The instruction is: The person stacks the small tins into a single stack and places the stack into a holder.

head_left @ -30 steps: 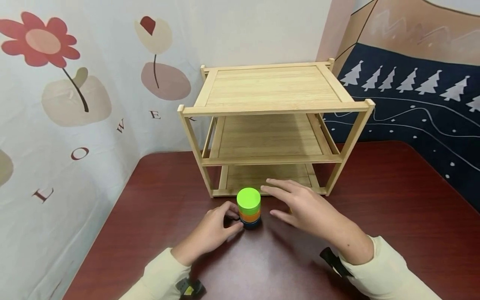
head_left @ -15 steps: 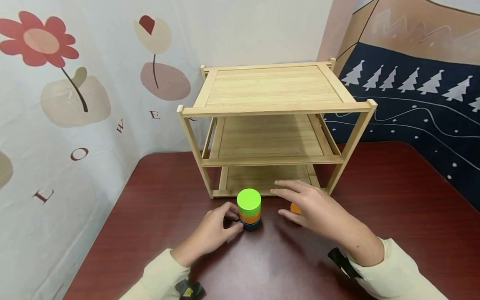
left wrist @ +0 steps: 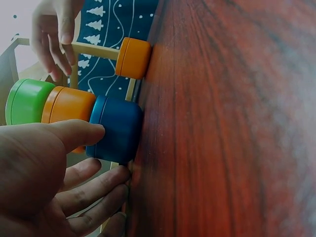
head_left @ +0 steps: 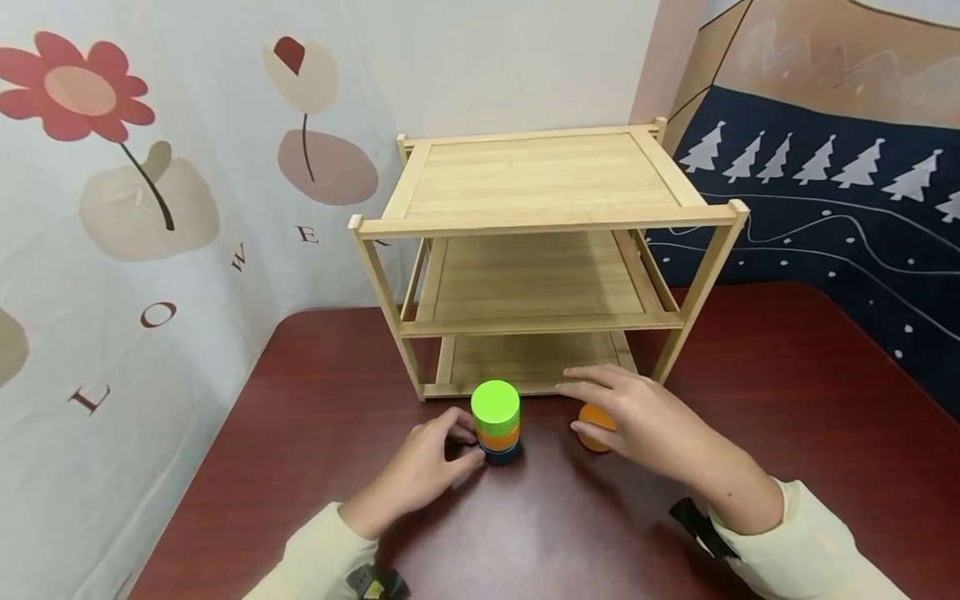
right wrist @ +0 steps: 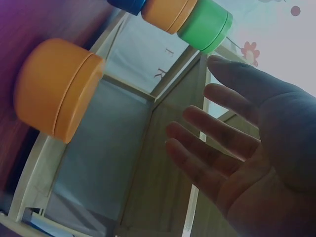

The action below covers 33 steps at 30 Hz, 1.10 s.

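Inspecting a dark-red wood-grain worktop [head_left: 810, 358]. Find near its middle an upright stack [head_left: 496, 417] of three rounded, lidded cylindrical containers, in order from the bottom: a dark-blue container [left wrist: 121, 131], an orange container [left wrist: 71, 103], and a bright-green container [left wrist: 34, 101] on top. Note the stack just in front of a pale wooden three-tier rack [head_left: 547, 175], slightly left of the rack's centre. Locate a separate orange container [right wrist: 47, 91], with rounded base and visible lid seam, upright on the worktop, right of the stack and apart from it.

Record the left hand [head_left: 427, 458] at the left side of the stack, with the thumb beside the dark-blue container. Rate the left grip as released, with fingers relaxed and not wrapped round anything; cannot tell about contact between thumb tip and container. Record the right hand [head_left: 648, 421] raised above the worktop, near the separate orange container but not touching it. Rate the right grip as released, with fingers spread and nearly straight. Note, behind the rack, a white flower-printed cloth [head_left: 187, 100] to the left and a navy cloth [head_left: 825, 217] with white trees to the right.
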Motion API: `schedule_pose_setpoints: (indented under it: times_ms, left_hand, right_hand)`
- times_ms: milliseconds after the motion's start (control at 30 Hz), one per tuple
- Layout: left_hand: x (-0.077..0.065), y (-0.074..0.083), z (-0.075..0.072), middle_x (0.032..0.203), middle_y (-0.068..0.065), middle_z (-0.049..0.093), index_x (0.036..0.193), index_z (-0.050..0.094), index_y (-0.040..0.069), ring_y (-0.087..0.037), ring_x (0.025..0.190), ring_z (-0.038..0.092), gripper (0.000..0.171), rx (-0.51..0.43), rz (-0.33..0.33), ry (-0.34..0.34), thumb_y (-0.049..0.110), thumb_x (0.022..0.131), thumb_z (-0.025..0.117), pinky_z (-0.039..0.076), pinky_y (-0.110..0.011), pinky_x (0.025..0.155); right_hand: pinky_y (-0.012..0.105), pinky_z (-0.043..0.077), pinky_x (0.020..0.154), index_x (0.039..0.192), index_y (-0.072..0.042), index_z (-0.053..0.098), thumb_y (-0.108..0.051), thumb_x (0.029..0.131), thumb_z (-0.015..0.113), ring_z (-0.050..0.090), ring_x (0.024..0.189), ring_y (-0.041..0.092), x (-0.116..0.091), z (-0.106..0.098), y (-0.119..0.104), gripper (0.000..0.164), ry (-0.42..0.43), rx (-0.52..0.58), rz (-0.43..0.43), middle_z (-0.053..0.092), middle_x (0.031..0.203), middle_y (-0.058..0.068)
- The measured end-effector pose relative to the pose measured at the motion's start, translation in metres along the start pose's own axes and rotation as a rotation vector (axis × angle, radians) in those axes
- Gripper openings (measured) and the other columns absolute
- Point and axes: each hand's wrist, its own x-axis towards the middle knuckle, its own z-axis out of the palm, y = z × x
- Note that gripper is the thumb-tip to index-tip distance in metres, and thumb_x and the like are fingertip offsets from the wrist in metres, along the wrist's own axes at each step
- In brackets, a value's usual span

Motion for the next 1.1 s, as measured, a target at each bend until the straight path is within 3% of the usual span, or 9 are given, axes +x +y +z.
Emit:
schedule_pose_setpoints:
  times_ms: [1100]
  left_hand:
    - [0.001,-0.002,0.001,0.097,0.005,0.072,0.109,0.063,0.017,-0.012,0.098,0.068,0.024,-0.002,0.002,-0.004,0.023,0.089,0.076,0.053,-0.039,0.09]
  right_hand:
    - [0.043,0.056,0.09,0.12,-0.009,0.072,-0.014,0.081,0.084,0.066,0.11,0.028,0.0,0.01,0.015,0.041,-0.082,-0.022,0.022,0.069,0.12,0.01]
